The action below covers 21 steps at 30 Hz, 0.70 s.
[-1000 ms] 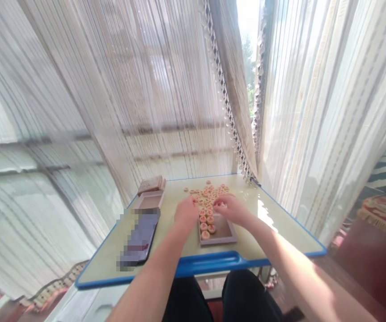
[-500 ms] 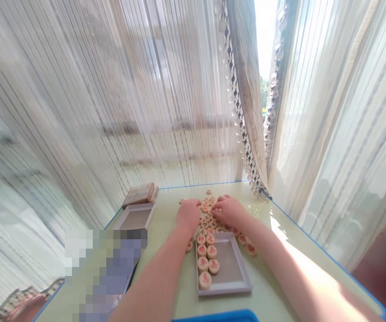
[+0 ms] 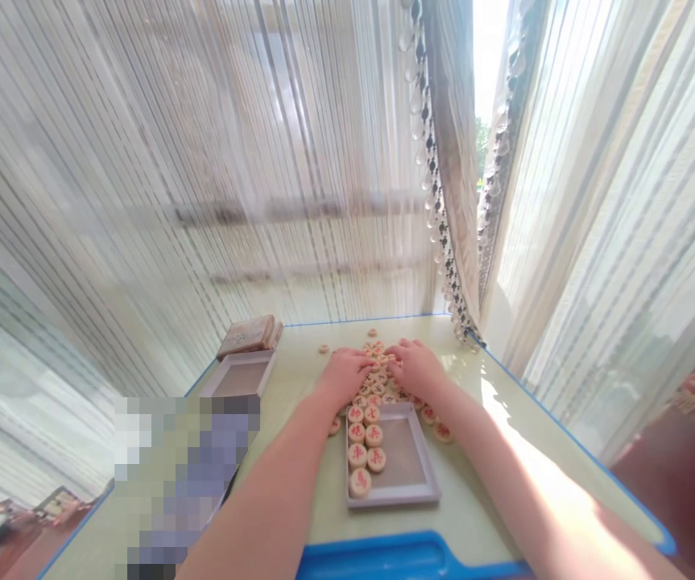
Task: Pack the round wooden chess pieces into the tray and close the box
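Left hand (image 3: pixel 345 374) slid (flat) — onto pieces (image 3: pixel 376 352).

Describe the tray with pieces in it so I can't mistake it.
On the blue-edged table, find the pile of round pieces. The grey tray just nearer the camera holds red-marked discs along its left side; the other tray, far left, holds none.

left hand (image 3: pixel 345 373) palm down | right hand (image 3: pixel 416 366) palm down, fingers curled

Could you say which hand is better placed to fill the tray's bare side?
Probably the right hand: it rests on the loose pieces beyond the bare right side of the tray; the left hand lies beyond the filled columns.
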Each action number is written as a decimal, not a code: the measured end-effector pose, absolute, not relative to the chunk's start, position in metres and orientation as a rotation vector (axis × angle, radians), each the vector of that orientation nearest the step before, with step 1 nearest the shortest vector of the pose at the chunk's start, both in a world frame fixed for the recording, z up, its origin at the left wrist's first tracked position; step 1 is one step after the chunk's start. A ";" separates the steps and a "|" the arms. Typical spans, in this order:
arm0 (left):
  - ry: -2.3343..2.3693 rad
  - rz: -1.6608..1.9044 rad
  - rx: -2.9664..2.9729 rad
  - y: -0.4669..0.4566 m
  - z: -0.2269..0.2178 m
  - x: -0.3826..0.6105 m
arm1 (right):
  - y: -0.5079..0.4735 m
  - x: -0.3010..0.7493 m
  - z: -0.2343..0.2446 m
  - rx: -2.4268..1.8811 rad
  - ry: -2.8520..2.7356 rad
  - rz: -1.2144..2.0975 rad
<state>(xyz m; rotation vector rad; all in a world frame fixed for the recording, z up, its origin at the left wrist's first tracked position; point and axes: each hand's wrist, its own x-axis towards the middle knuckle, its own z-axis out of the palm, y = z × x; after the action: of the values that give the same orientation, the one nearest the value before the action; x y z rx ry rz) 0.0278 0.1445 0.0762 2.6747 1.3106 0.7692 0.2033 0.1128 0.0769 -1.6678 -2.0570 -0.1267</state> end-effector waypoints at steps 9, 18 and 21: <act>1.484 0.680 2.712 0.146 0.075 0.034 | 0.107 0.209 0.084 -1.649 -1.754 -0.158; 1.579 0.598 2.679 0.144 0.077 0.036 | 0.108 0.234 0.094 -1.381 -1.225 -0.191; 1.525 0.675 2.664 0.141 0.079 0.035 | 0.109 0.227 0.089 -1.351 -1.307 -0.196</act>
<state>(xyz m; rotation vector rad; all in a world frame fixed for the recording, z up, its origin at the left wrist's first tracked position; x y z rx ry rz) 0.0346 0.1407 0.0794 2.6640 1.5249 0.6748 0.2274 0.1087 0.0885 -1.3514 -1.3073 -0.1959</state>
